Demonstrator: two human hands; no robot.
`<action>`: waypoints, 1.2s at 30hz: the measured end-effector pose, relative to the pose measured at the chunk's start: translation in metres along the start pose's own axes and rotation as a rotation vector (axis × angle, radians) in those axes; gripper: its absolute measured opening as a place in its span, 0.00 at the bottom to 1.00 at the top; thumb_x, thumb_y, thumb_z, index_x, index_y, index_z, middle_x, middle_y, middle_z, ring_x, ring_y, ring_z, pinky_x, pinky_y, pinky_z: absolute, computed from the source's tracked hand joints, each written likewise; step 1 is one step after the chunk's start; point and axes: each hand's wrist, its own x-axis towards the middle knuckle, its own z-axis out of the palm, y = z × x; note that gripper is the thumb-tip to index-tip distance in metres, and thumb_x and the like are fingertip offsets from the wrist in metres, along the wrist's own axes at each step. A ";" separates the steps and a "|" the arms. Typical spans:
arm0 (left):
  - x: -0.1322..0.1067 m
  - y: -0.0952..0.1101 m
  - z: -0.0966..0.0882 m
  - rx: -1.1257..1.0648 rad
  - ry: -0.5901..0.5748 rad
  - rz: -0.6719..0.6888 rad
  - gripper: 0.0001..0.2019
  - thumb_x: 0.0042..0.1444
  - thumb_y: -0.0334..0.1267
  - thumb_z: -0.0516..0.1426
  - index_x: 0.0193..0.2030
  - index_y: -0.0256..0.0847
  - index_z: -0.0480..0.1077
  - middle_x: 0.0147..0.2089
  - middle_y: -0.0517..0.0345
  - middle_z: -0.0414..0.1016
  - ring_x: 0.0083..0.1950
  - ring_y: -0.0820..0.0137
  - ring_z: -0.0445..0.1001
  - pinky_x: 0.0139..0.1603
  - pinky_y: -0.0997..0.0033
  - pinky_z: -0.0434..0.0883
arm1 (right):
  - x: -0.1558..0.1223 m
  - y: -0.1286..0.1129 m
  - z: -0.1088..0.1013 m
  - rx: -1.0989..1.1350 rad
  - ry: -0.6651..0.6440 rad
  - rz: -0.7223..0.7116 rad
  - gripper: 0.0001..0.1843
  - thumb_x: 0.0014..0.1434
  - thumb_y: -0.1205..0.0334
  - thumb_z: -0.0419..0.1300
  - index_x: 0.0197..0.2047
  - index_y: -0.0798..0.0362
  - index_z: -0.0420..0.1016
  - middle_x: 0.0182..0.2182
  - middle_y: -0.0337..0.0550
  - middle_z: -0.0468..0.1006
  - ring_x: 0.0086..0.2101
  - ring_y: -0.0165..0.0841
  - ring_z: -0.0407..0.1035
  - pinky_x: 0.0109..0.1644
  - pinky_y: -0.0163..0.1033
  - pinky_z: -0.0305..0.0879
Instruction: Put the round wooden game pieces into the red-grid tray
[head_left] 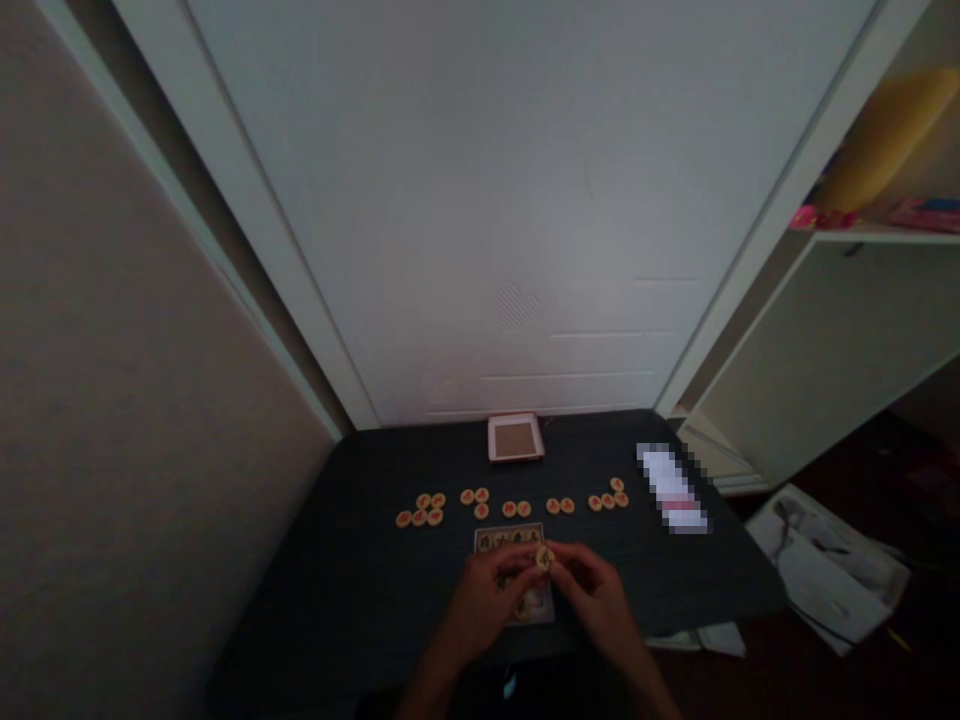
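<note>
dark table [337, 570], red-marked discs [510, 509] (in small clusters), partly hidden tray [545, 613], shallow box [515, 440], pixelated item [670, 488]

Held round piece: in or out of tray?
Out: the tan round disc with dark marking is pinched by left grip and right grip, hiding part of the pale-rimmed rectangular tray.

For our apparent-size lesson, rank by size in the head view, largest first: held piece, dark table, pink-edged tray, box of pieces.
1. Dark table
2. Box of pieces, partly hidden
3. Pink-edged tray
4. Held piece
</note>
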 end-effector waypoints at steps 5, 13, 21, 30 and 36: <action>0.000 -0.001 -0.001 0.007 0.002 -0.004 0.15 0.60 0.43 0.60 0.53 0.44 0.76 0.43 0.54 0.85 0.45 0.62 0.82 0.50 0.65 0.77 | 0.001 0.004 0.001 0.006 -0.012 0.001 0.23 0.58 0.42 0.65 0.49 0.49 0.81 0.43 0.49 0.84 0.44 0.44 0.78 0.51 0.47 0.73; -0.001 -0.005 -0.005 0.151 0.054 0.054 0.11 0.62 0.42 0.60 0.49 0.46 0.78 0.48 0.55 0.83 0.47 0.65 0.81 0.51 0.68 0.76 | 0.003 0.013 0.007 -0.079 0.021 -0.010 0.21 0.59 0.43 0.65 0.47 0.49 0.82 0.41 0.47 0.84 0.40 0.41 0.77 0.47 0.43 0.73; -0.003 -0.014 -0.011 0.275 0.127 0.287 0.07 0.61 0.35 0.61 0.44 0.48 0.79 0.46 0.59 0.83 0.49 0.65 0.80 0.55 0.66 0.73 | 0.000 -0.001 0.007 -0.086 0.005 -0.180 0.12 0.63 0.51 0.63 0.43 0.48 0.81 0.46 0.48 0.80 0.49 0.42 0.74 0.54 0.45 0.69; -0.008 -0.012 -0.011 0.291 0.149 0.251 0.07 0.60 0.38 0.63 0.45 0.49 0.79 0.45 0.61 0.84 0.46 0.67 0.81 0.52 0.68 0.75 | -0.003 -0.010 0.009 -0.094 0.004 -0.115 0.14 0.61 0.50 0.64 0.45 0.49 0.81 0.43 0.47 0.82 0.45 0.42 0.75 0.51 0.44 0.71; -0.009 -0.007 -0.006 0.283 0.107 0.218 0.11 0.61 0.41 0.62 0.51 0.51 0.77 0.49 0.61 0.82 0.48 0.66 0.80 0.52 0.69 0.74 | 0.000 -0.003 0.009 -0.095 0.047 -0.044 0.17 0.61 0.46 0.63 0.44 0.50 0.82 0.40 0.47 0.84 0.43 0.43 0.77 0.48 0.42 0.72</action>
